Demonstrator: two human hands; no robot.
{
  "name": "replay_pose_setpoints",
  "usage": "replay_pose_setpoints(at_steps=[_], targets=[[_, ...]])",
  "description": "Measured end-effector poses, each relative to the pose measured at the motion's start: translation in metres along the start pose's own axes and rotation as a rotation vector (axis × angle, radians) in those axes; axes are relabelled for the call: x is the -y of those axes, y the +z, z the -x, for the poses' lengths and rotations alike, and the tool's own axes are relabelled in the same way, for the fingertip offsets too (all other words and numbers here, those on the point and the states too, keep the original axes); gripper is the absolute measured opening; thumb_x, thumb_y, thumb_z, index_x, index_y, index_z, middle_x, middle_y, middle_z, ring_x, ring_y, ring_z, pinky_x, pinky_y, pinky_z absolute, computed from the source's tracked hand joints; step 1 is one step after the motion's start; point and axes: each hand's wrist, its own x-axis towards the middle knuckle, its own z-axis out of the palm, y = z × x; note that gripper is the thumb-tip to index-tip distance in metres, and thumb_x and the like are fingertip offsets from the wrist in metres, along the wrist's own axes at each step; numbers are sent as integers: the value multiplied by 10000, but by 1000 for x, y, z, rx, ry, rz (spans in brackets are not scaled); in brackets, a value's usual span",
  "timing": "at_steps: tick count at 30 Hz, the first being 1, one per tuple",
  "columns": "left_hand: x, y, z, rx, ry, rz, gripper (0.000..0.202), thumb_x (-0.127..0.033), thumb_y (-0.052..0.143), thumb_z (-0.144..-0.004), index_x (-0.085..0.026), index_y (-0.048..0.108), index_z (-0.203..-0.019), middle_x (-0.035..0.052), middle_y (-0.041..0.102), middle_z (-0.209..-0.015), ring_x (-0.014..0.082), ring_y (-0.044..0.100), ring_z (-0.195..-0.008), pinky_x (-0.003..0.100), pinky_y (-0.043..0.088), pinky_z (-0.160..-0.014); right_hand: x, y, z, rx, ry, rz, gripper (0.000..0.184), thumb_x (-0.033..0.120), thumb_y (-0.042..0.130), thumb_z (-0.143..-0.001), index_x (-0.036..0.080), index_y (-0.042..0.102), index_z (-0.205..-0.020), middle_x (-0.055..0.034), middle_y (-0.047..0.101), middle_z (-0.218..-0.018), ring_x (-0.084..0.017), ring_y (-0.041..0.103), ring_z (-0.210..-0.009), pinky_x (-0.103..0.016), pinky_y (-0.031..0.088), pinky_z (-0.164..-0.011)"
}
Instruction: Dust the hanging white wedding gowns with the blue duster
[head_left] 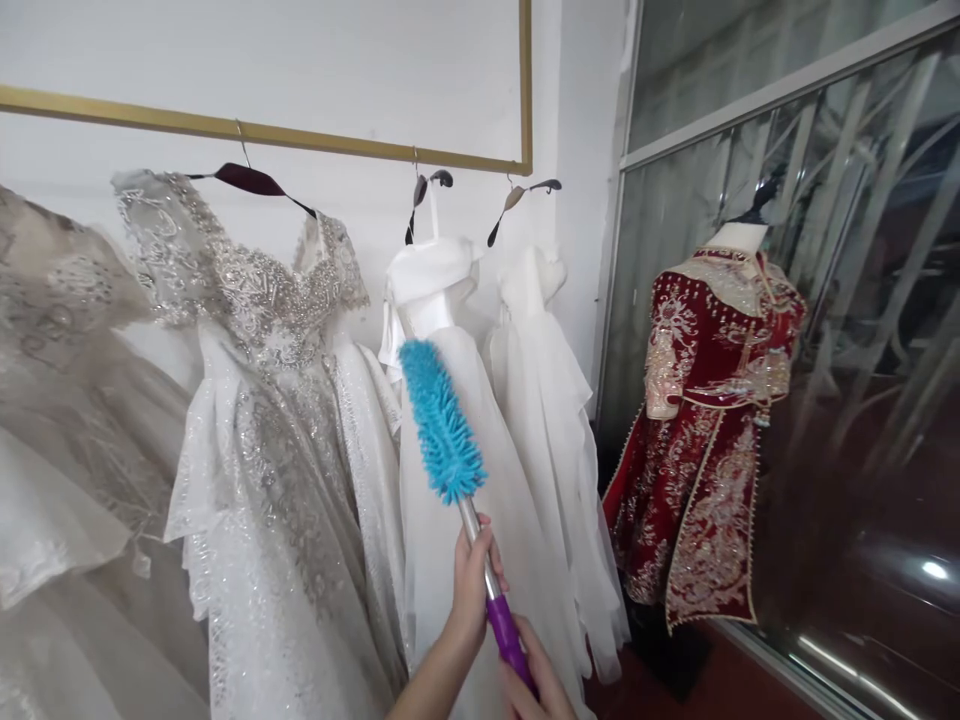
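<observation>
A duster [441, 425] with a fluffy turquoise head, a silver shaft and a purple handle points up and away from me. My left hand [472, 580] is closed round the metal shaft below the fluffy head. Lower down, my right hand [534, 675] grips the purple handle, partly cut off by the bottom edge. Behind the duster hangs a plain white gown [442, 300]; whether the turquoise fibres touch it I cannot tell. To its left is a silver beaded gown [262, 290] on a dark hanger [251, 180].
A gold rail [300, 135] along the white wall carries the hangers. Another white gown [536, 350] hangs at its right end, and a beige gown [67, 300] is at far left. A red embroidered outfit [712, 400] stands on a mannequin beside glass panels [862, 400].
</observation>
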Motion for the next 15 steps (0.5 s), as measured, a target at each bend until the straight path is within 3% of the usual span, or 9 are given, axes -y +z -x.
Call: replay_pose_setpoints(at_steps=[4, 7, 11, 15], targets=[[-36, 31, -18, 215, 59, -145, 445, -550, 532, -724, -208, 433, -990, -98, 457, -473, 66, 406, -328, 173, 335, -333, 46, 6, -2, -11, -48, -72, 724, 623, 526, -693, 230, 290, -1254, 143, 374, -450, -48, 256, -303, -173, 222, -302], [-43, 48, -37, 311, 64, -228, 457, -560, 536, -715, -205, 447, -989, -97, 462, -479, 67, 424, -325, 176, 343, -335, 66, 4, -11, -30, -126, -96, 635, 624, 492, -717, 230, 317, -1183, 147, 370, -465, -40, 267, -306, -161, 239, -301], [-14, 57, -65, 298, 19, -243, 511, -577, 539, -693, -182, 460, -1008, -99, 456, -500, 59, 413, -319, 182, 319, -331, 70, -8, -27, -31, -122, -153, 511, 582, 494, -731, 222, 356, -1067, 144, 388, -471, -36, 291, -317, -155, 254, -312], [46, 54, -79, 194, -104, -258, 594, -634, 543, -652, -170, 460, -1013, -88, 474, -533, 63, 434, -346, 199, 335, -361, 42, -40, -43, 1, -28, -152, 529, 587, 512, -688, 211, 359, -1027, 140, 411, -454, -35, 290, -287, -167, 219, -299]])
